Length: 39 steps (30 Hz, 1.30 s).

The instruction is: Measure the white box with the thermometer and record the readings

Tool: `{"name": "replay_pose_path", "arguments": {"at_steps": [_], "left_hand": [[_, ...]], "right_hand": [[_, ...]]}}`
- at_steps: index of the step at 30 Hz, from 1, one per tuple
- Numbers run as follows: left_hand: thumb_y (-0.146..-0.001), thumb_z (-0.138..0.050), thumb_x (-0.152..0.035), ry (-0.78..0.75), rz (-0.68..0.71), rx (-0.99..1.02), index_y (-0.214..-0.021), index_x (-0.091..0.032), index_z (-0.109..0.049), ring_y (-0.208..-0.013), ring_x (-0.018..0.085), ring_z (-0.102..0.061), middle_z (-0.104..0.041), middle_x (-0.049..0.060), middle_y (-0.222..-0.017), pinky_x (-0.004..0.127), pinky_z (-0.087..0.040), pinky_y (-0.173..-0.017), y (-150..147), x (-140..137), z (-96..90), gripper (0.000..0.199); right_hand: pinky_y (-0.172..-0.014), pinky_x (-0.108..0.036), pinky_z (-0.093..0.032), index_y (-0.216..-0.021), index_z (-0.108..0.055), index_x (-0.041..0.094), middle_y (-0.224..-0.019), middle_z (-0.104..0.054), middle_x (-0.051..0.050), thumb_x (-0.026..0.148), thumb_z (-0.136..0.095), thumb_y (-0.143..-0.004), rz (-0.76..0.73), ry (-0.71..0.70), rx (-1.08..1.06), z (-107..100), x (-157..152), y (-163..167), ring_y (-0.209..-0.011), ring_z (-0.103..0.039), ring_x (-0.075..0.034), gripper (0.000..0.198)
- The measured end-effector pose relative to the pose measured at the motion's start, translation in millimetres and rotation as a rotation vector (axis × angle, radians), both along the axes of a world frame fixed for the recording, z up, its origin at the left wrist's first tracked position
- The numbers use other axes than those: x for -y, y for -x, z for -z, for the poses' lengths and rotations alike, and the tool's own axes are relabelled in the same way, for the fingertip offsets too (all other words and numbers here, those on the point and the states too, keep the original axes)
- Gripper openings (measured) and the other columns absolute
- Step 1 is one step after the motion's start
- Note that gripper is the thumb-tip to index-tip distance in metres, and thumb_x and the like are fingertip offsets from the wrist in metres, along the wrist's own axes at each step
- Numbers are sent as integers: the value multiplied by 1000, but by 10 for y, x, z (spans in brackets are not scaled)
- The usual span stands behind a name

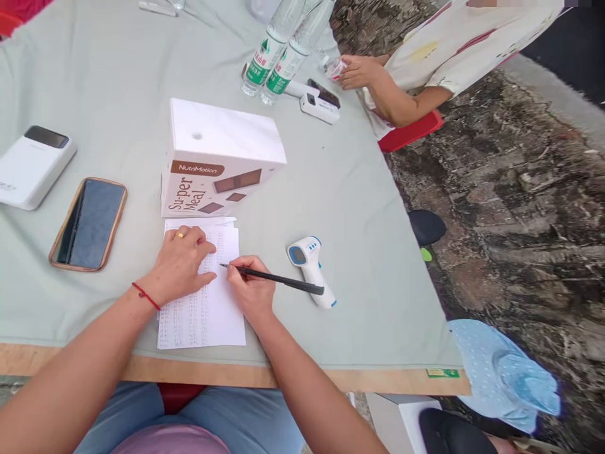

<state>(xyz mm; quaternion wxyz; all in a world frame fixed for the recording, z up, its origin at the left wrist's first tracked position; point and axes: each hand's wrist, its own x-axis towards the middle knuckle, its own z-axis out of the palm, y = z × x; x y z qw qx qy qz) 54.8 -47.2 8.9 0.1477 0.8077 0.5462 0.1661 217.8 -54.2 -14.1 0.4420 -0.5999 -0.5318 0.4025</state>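
My right hand (253, 290) is closed around a black pen (283, 279), its tip at the writing on a white sheet of paper (227, 321). Columns of small handwritten marks cover much of the sheet, too small to read. Across the upper part of the paper lies my left hand (184, 261), flat with thumb and fingers apart; a ring and a red string bracelet are on it. Just beyond the paper stands a white NutriMotion box (222, 148). A white and blue infrared thermometer (309, 268) rests to the right of my right hand.
On the left lie a smartphone (88, 224) and a white power bank (35, 165). Two water bottles (269, 69) stand at the back beside a white device (320, 108). Another person's hand (362, 71) holds a small bottle at the far right edge of the table.
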Motion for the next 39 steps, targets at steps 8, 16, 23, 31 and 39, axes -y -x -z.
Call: {"name": "replay_pose_path", "arguments": {"at_steps": [8,16,23,31,39], "left_hand": [[-74,-69,-35,-24,-3,-29,-101,-19,-67,-92,25,-48,-55,9,-101,42,-35,-84,-1,0,2,32],[-74,-69,-36,4,-5,-44,-102,-19,-67,-93,25,-48,-56,10,-103,42,-35,-85,-5,-4,-18,33],[-76,-68,-35,15,-2,-35,-103,-18,-67,-93,25,-48,-56,10,-104,43,-37,-85,-1,5,-41,33],[-75,-69,-35,-1,-3,-32,-103,-18,-67,-94,26,-48,-56,10,-103,43,-36,-85,0,3,-29,33],[-75,-70,-36,1,-6,-41,-103,-19,-67,-96,26,-48,-56,10,-104,42,-36,-86,4,0,-33,34]], "right_hand": [[-53,-28,-42,-66,-57,22,-59,-57,4,29,-58,-67,-54,-10,-7,31,3,2,-54,-49,-13,7],[-53,-27,-42,-67,-58,21,-59,-57,4,27,-58,-68,-79,-13,1,66,9,-1,-54,-50,-12,6],[-52,-26,-42,-65,-57,22,-58,-57,4,26,-58,-67,-70,-28,2,80,-2,-12,-53,-50,-12,5],[-49,-25,-40,-62,-56,22,-55,-54,5,26,-57,-65,-71,-17,-15,82,-7,-9,-51,-46,-11,6],[-51,-26,-41,-63,-57,21,-56,-55,4,28,-57,-65,-23,-31,-31,74,-21,-4,-52,-48,-12,7]]}}
